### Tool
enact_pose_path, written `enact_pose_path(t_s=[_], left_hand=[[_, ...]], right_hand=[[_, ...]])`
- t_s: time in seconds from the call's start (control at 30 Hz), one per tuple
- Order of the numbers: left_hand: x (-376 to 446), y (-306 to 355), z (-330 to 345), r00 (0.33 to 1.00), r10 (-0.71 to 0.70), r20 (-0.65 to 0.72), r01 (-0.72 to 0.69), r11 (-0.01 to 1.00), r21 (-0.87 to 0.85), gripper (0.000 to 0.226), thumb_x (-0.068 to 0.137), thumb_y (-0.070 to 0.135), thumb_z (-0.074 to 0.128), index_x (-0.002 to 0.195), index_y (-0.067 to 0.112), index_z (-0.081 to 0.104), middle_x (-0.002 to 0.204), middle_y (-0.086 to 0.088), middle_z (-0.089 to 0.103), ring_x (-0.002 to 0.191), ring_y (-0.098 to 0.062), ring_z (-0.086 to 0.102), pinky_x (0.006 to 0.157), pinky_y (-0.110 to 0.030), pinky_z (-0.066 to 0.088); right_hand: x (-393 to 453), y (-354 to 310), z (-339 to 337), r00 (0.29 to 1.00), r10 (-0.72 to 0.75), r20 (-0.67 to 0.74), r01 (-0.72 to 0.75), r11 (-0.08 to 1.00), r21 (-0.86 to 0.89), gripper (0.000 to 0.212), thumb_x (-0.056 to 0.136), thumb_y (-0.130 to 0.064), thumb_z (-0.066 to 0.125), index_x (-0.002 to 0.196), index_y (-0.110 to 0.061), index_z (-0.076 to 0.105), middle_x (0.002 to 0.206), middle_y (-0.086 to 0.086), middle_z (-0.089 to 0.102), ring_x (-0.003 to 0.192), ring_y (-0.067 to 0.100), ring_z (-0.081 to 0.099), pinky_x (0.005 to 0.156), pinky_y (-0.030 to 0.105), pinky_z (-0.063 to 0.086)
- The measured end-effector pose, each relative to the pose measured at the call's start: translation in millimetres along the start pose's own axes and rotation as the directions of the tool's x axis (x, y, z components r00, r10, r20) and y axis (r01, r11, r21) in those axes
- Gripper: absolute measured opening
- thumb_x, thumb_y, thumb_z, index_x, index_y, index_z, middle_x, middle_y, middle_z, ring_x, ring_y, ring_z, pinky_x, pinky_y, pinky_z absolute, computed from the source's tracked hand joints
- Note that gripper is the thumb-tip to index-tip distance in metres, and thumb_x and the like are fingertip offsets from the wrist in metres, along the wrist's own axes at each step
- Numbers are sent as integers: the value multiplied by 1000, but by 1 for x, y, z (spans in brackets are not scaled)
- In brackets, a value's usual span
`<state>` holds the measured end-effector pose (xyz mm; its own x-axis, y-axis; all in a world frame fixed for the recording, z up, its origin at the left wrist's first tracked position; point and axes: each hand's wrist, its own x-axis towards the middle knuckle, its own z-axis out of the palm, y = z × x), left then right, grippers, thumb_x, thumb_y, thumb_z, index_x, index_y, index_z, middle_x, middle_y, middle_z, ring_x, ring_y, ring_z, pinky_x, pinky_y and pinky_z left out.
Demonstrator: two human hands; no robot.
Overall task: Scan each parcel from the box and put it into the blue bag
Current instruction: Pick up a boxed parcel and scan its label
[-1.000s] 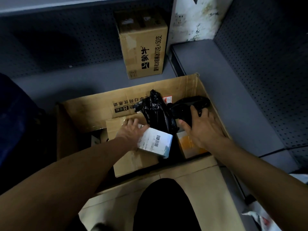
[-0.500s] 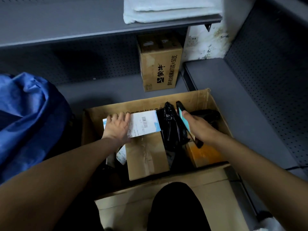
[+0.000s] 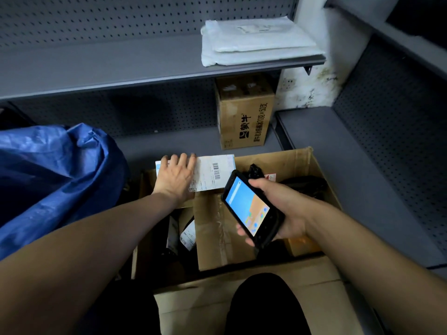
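The left hand (image 3: 177,176) gripped the parcel (image 3: 208,182) by one end, fingers hooked over its far edge, above the box's (image 3: 302,163) back rim near the bag (image 3: 53,175), leaving the barcode (image 3: 216,170) bare, likely for the scanner (image 3: 249,209) clasped in the right hand (image 3: 283,209).

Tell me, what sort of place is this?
Probably a courier depot or parcel room: grey shelves, a box of packages, and a scanner in the right hand beside the barcoded parcel that the left hand holds.
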<state>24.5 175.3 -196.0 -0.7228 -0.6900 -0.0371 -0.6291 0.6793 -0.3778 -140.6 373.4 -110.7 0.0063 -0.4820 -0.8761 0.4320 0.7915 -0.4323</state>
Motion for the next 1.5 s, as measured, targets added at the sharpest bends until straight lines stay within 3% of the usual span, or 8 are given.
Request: enact_pose_path(t_s=[0.43,0.57,0.67,0.77,0.87,0.97,1.2,1.5], left_hand=[[-8,-11,-16,1000,-19,-7,19,1000,1,110,71,63,69,151,11,13,133,-9,40,122,-30,43,112,-46,29],[-10,-16,-20,1000,-26,0,26,1000,-10,114,70,66,69,151,11,11,132,-8,41,122,-29,44,111,-45,30],[-11,-22,-30,999,-46,2,46,998,-47,114,69,67,69,151,11,12,133,-8,41,122,-29,44,109,-45,33],[-11,-27,-44,998,-68,6,69,992,-101,115,68,66,71,151,11,13,135,-9,40,124,-31,43,107,-46,33],[-12,-32,-58,994,-106,-7,104,985,-135,117,67,68,70,151,11,13,133,-9,41,121,-30,44,104,-45,35],[-18,-35,-71,990,-139,-10,135,978,-156,118,68,70,69,152,9,11,134,-9,41,121,-30,43,103,-44,36],[-27,-44,-101,981,-193,-31,182,960,-214,119,69,71,66,153,6,12,133,-10,41,121,-30,44,102,-45,38],[-46,-86,-140,954,-291,-69,262,925,-274,112,65,68,69,147,9,22,128,-9,45,118,-32,46,99,-46,39]], right_hand=[[-13,5,11,997,-27,-69,22,997,-67,75,95,-67,39,120,0,62,100,26,67,87,36,68,81,48,57],[-6,4,18,973,-142,-181,111,979,-173,76,87,-78,43,127,-15,57,104,19,64,82,31,67,72,44,59],[3,-1,20,842,-417,-341,225,848,-480,79,85,-80,37,128,-17,57,106,12,63,89,31,64,76,43,55],[-2,-8,16,653,-622,-432,79,623,-778,79,89,-77,28,143,-21,41,138,19,46,126,41,46,104,52,40],[-17,-18,13,479,-756,-445,-101,456,-884,78,99,-65,29,158,-17,11,153,25,24,140,43,25,110,56,27],[-25,-27,10,354,-832,-428,-239,362,-901,81,99,-63,27,159,-14,3,151,24,25,137,41,29,108,53,29],[-41,-38,13,270,-862,-430,-314,343,-885,81,99,-65,24,159,-13,6,147,23,30,129,39,35,107,56,33],[-72,-54,43,213,-906,-365,-283,300,-911,80,98,-66,24,158,-13,12,142,21,36,123,37,40,97,49,36]])
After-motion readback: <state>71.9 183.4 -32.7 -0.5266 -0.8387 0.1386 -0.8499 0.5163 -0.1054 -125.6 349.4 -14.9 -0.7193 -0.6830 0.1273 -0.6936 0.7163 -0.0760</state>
